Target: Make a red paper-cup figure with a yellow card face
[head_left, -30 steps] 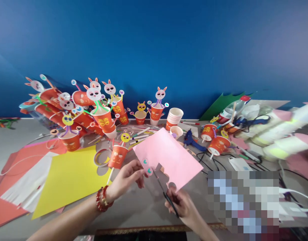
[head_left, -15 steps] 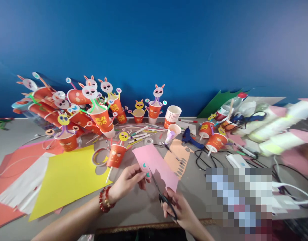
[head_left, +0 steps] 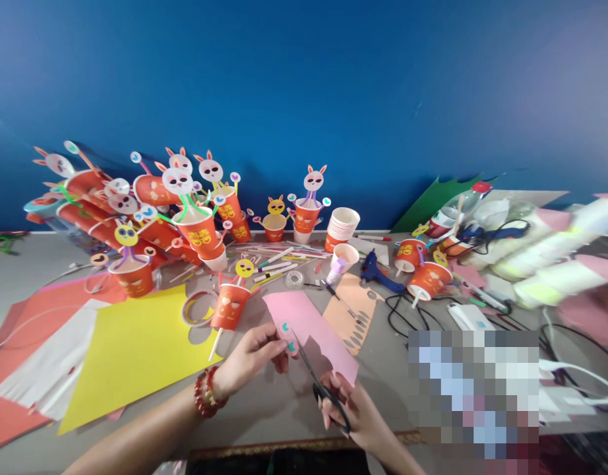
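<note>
My left hand (head_left: 262,349) pinches the near left edge of a pink sheet of paper (head_left: 311,320) that bears small teal heart-like marks (head_left: 285,327). I cannot tell whether the marked bit is joined to the rest of the sheet. In my right hand (head_left: 351,402) are black-handled scissors (head_left: 328,399), fingers through the loops. Their blades point up and left at the paper, close beside the teal marks and my left fingertips. Past the pink sheet lies a peach sheet (head_left: 366,303) with leaf-shaped holes. A red paper cup figure (head_left: 231,307) on a white stick lies beyond my left hand.
A yellow sheet (head_left: 136,356) and red-orange sheets (head_left: 12,356) cover the left side. Several rabbit-faced cups (head_left: 198,227) crowd the back left. Stacked cups (head_left: 342,224), markers (head_left: 272,272) and a blue glue gun (head_left: 378,272) stand or lie farther back. Cables (head_left: 403,323) run at right.
The pink sheet has shifted slightly right and toward me. Both hands and the scissors stay almost where they were.
</note>
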`<action>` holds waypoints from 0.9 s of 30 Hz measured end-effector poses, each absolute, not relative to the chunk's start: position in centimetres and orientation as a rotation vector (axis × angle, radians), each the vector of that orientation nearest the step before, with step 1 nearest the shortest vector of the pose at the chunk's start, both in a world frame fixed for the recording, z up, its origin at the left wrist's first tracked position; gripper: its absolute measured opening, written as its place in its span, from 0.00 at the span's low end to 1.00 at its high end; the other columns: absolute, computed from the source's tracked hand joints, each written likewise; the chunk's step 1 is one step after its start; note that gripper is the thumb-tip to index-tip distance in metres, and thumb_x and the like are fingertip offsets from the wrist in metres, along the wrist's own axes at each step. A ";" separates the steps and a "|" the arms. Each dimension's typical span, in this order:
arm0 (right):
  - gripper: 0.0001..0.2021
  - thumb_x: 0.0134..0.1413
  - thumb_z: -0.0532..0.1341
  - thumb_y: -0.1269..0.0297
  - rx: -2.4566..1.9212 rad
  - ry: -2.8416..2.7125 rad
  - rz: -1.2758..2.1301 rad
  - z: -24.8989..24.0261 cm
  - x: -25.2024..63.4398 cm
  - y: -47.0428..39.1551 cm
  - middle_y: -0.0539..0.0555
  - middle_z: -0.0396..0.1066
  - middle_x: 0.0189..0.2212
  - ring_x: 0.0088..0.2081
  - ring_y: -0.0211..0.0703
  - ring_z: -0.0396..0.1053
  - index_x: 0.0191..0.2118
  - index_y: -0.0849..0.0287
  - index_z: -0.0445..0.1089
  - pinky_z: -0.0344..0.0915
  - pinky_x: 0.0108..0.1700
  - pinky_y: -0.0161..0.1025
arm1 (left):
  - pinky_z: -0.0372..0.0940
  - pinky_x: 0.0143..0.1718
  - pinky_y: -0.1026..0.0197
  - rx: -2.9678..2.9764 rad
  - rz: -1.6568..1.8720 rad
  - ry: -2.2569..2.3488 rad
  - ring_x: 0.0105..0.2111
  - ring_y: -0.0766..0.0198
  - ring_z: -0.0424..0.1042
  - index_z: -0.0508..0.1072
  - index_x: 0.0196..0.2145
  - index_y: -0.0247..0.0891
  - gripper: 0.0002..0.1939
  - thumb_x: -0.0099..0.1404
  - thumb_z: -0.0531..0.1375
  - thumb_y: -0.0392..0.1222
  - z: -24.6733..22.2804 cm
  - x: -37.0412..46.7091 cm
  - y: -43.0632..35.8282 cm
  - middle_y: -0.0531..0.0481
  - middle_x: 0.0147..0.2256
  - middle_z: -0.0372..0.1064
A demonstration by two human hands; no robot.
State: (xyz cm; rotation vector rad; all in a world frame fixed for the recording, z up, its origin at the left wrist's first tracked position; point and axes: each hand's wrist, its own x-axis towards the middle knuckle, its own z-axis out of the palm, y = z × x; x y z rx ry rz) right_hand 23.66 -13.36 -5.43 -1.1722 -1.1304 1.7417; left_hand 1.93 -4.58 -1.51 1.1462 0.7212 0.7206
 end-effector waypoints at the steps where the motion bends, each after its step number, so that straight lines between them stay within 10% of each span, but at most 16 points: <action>1: 0.31 0.45 0.59 0.28 -1.173 -1.130 1.747 -5.5 23.7 -13.4 0.45 0.54 0.21 0.21 0.34 0.57 0.28 0.54 0.54 0.62 0.24 0.33 | 0.66 0.28 0.65 1.146 0.721 0.721 0.24 0.66 0.73 0.74 0.36 0.33 0.15 0.67 0.61 0.50 -1.5 1.9 -4.6 0.45 0.33 0.76; 27: 0.31 0.47 0.57 0.28 -1.191 -1.190 1.796 -7.1 24.3 -13.4 0.44 0.56 0.19 0.17 0.32 0.55 0.29 0.55 0.55 0.58 0.22 0.32 | 0.68 0.30 0.63 1.198 0.649 0.707 0.26 0.65 0.73 0.75 0.34 0.32 0.16 0.66 0.61 0.51 -0.1 1.5 -4.2 0.43 0.33 0.76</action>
